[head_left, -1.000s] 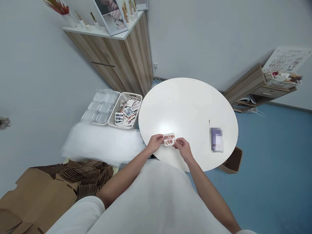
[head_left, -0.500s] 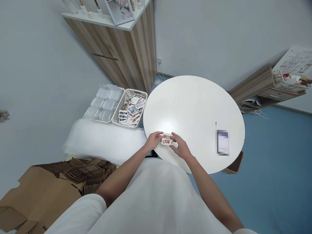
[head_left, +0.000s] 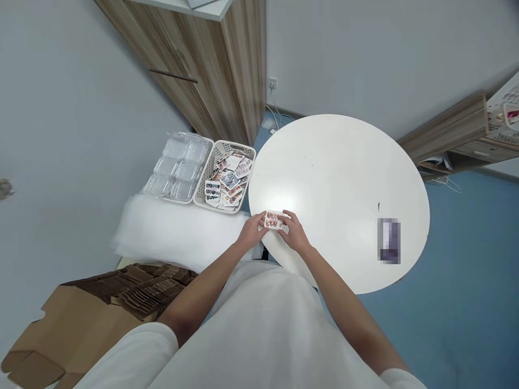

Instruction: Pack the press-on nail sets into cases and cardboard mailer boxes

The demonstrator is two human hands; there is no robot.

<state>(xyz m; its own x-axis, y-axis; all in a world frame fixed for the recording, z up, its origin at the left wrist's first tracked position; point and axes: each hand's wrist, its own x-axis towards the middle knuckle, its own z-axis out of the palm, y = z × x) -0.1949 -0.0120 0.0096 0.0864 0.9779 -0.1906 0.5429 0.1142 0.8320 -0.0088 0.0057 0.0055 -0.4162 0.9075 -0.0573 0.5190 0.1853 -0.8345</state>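
Both my hands hold a small white card of reddish-brown press-on nails [head_left: 274, 220] over the near left edge of the round white table [head_left: 340, 178]. My left hand [head_left: 252, 231] pinches the card's left end. My right hand [head_left: 295, 233] has its fingers closed over the right end and top. To the left, a white slotted basket [head_left: 225, 176] is filled with several similar nail cards.
A tray of clear plastic cases [head_left: 175, 168] lies beside the basket on a white padded surface [head_left: 174, 235]. Flat brown cardboard boxes [head_left: 101, 313] are stacked at lower left. A wooden cabinet [head_left: 203, 65] stands behind. A blurred-out object [head_left: 389, 240] lies on the table's right side.
Both hands have shifted left with the card toward the table's left edge, and my right fingers now cover more of it. The view has tilted down and to the left.
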